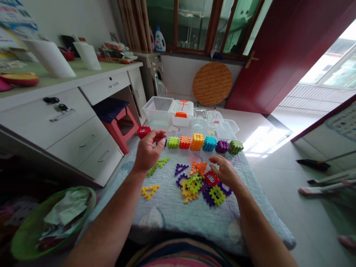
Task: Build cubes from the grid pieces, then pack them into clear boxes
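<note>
My left hand [150,150] is raised over the table's left side, fingers half curled and thumb apart, with nothing visible in it. Beside it is a stack of red plastic building pieces [144,131]; a dark blue piece [165,142] is mostly hidden behind the fingers. Over the right end of a loose pile hovers my right hand [224,170], thumb and fingers apart. Just below its fingertips lies a red square piece [211,178]. The pile also holds an orange triangle [198,168], a purple triangle [181,169], yellow pieces [189,194] and a lime square [217,195].
Stacks in lime [173,142], orange [185,142], yellow [197,141], blue [209,143], purple [223,146] and green [236,147] form a row. Behind them stand clear boxes [158,111]. A yellow triangle [150,191] and lime pieces [158,165] lie left on the cloth.
</note>
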### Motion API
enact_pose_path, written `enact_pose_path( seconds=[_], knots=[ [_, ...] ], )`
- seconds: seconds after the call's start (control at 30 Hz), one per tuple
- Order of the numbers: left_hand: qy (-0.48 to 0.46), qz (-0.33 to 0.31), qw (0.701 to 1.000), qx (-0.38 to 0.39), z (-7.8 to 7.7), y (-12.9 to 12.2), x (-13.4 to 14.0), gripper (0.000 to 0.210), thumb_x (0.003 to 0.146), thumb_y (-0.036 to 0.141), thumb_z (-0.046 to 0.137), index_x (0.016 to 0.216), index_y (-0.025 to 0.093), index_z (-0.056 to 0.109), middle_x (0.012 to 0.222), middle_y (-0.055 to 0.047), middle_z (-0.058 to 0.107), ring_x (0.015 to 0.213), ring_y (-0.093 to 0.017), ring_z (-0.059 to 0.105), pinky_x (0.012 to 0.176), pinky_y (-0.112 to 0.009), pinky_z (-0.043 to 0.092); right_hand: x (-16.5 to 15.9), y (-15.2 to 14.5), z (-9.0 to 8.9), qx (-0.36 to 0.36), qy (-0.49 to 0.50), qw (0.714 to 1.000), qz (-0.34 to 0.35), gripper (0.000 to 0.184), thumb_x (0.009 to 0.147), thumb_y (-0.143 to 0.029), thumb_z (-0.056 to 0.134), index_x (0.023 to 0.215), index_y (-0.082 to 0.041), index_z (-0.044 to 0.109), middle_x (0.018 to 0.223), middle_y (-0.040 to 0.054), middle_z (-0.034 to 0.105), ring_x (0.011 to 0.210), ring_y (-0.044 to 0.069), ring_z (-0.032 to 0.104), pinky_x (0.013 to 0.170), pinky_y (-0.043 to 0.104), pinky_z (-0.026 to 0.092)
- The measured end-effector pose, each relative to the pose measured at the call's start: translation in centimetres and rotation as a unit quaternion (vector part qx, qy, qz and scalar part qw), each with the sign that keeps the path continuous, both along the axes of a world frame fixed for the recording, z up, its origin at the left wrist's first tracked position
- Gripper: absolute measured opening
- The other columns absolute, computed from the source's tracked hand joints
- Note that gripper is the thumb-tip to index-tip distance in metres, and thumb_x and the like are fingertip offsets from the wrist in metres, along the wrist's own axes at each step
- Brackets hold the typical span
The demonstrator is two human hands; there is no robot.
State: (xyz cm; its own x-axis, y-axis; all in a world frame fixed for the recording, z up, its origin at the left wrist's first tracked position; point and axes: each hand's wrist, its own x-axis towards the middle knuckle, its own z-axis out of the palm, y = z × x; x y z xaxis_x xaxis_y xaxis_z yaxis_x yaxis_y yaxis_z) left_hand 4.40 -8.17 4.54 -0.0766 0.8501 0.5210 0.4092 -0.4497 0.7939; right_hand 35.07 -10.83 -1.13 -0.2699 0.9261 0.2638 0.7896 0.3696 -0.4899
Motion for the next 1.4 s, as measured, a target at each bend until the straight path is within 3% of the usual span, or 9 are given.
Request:
enact_pose_path(
  seconds=[0.1, 0.2, 0.33, 0.43, 0.57, 0.73, 0.93, 1.1, 1.4],
  knots=[
    [0.019, -0.013, 0.999, -0.039, 1.4, -0.4, -2.3, 0.029, 0.084, 0.031, 0.057, 0.108, 0.015, 0.062, 0.099, -0.008, 0.070, 0.088, -0.018, 0.067, 0.086, -0.033, 0.054, 0.4, 0.7, -1.3, 0.009, 0.011, 1.000, -0.015, 0.020, 0.082, -0.022, 0.051, 0.096, -0.017, 0.065, 0.092, 0.0081, 0.068, 0.085, 0.020, 0.064, 0.080, 0.033, 0.049],
    [0.152, -0.052, 0.981, -0.111, 1.4, -1.8, -5.0, 0.033, 0.082, 0.036, 0.059, 0.109, 0.018, 0.063, 0.106, -0.008, 0.069, 0.097, -0.022, 0.066, 0.091, -0.037, 0.052, 0.7, 1.0, -2.2, 0.011, 0.012, 1.000, -0.019, 0.020, 0.082, -0.023, 0.051, 0.095, -0.017, 0.065, 0.090, 0.0075, 0.067, 0.083, 0.020, 0.063, 0.078, 0.032, 0.048],
    [0.363, -0.124, 0.902, -0.198, -0.9, -5.0, -8.3, 0.047, 0.073, 0.040, 0.068, 0.116, 0.022, 0.062, 0.125, -0.009, 0.063, 0.117, -0.029, 0.057, 0.104, -0.043, 0.043, 1.1, 0.9, -2.9, 0.013, 0.022, 0.999, -0.020, 0.020, 0.081, -0.025, 0.051, 0.093, -0.017, 0.066, 0.090, 0.0069, 0.066, 0.083, 0.020, 0.063, 0.079, 0.031, 0.048],
    [0.402, -0.133, 0.877, -0.228, -3.1, -7.6, -9.7, 0.051, 0.071, 0.038, 0.071, 0.119, 0.023, 0.061, 0.125, -0.009, 0.061, 0.119, -0.029, 0.054, 0.106, -0.043, 0.041, 1.5, 1.0, -3.3, 0.006, 0.042, 0.999, -0.028, 0.021, 0.081, -0.027, 0.052, 0.094, -0.017, 0.066, 0.092, 0.0068, 0.066, 0.082, 0.019, 0.062, 0.078, 0.031, 0.048],
    [0.382, -0.132, 0.886, -0.228, -4.6, -9.9, -9.0, 0.045, 0.069, 0.031, 0.072, 0.113, 0.023, 0.063, 0.119, -0.008, 0.062, 0.115, -0.027, 0.057, 0.102, -0.040, 0.044, 1.6, 1.3, -3.7, -0.002, 0.058, 0.998, -0.035, 0.023, 0.080, -0.027, 0.053, 0.095, -0.018, 0.066, 0.091, 0.0063, 0.065, 0.078, 0.019, 0.061, 0.076, 0.032, 0.049],
    [0.344, -0.106, 0.910, -0.203, -5.9, -10.0, -6.0, 0.024, 0.080, 0.031, 0.065, 0.101, 0.021, 0.066, 0.099, -0.007, 0.065, 0.093, -0.023, 0.063, 0.086, -0.036, 0.051, 1.4, 1.4, -3.8, -0.003, 0.069, 0.997, -0.037, 0.022, 0.078, -0.028, 0.055, 0.093, -0.019, 0.067, 0.089, 0.0054, 0.063, 0.077, 0.019, 0.060, 0.076, 0.033, 0.049],
    [0.288, -0.052, 0.952, -0.093, -6.7, -8.4, -4.8, 0.027, 0.085, 0.036, 0.060, 0.107, 0.021, 0.063, 0.112, -0.008, 0.065, 0.107, -0.024, 0.060, 0.097, -0.039, 0.047, 1.6, 1.5, -4.1, -0.028, 0.131, 0.990, -0.052, 0.023, 0.076, -0.032, 0.055, 0.091, -0.019, 0.066, 0.087, 0.0049, 0.064, 0.077, 0.019, 0.061, 0.076, 0.034, 0.051],
    [0.307, 0.027, 0.948, -0.084, -6.9, -6.5, -6.2, 0.034, 0.086, 0.044, 0.055, 0.106, 0.018, 0.062, 0.114, -0.012, 0.064, 0.109, -0.028, 0.058, 0.100, -0.046, 0.044, 1.8, 1.7, -4.4, -0.062, 0.174, 0.981, -0.062, 0.025, 0.074, -0.034, 0.055, 0.090, -0.019, 0.066, 0.084, 0.0040, 0.067, 0.075, 0.018, 0.061, 0.073, 0.033, 0.052],
    [0.324, -0.005, 0.938, -0.122, -8.2, -4.8, -7.0, 0.030, 0.083, 0.022, 0.041, 0.098, 0.019, 0.067, 0.109, -0.011, 0.068, 0.104, -0.027, 0.061, 0.097, -0.045, 0.046, 2.0, 1.7, -4.3, -0.085, 0.212, 0.970, -0.077, 0.026, 0.072, -0.037, 0.057, 0.089, -0.019, 0.067, 0.083, 0.0040, 0.069, 0.073, 0.017, 0.062, 0.072, 0.033, 0.052]
  ],
)
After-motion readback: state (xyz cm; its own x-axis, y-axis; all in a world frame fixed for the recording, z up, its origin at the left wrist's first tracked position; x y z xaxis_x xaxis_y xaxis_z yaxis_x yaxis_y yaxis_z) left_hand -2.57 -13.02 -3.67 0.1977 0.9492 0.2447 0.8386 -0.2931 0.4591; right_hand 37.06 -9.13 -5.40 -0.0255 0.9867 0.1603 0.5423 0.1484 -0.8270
